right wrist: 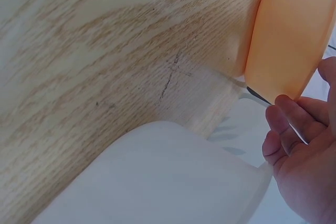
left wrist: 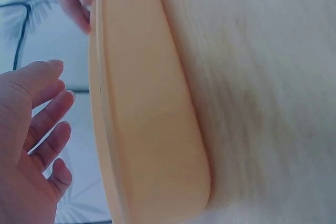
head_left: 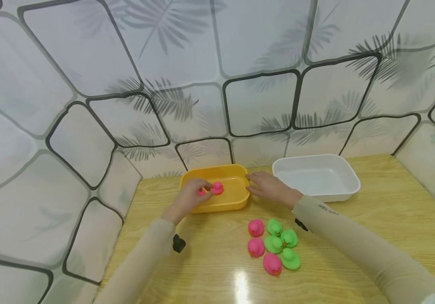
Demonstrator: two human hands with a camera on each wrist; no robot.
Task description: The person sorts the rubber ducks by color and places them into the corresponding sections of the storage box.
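Observation:
A yellow tray (head_left: 221,207) stands against the back wall with two pink rubber ducks in it. One pink duck (head_left: 217,188) sits in plain sight; the other pink duck (head_left: 201,192) is partly covered by my left hand (head_left: 190,195). That hand hovers over the tray's left part, its fingers loosely bent, and the left wrist view shows nothing between them. At the tray's right end, my right hand (head_left: 268,185) holds the rim with thumb and fingertips. More pink ducks (head_left: 256,247) and several green ducks (head_left: 273,244) lie grouped on the table in front.
To the right, behind my right forearm, stands a white tray (head_left: 317,196) with no ducks visible in it. Patterned cloth walls (head_left: 263,105) enclose the wooden table (head_left: 202,261) at the back and sides.

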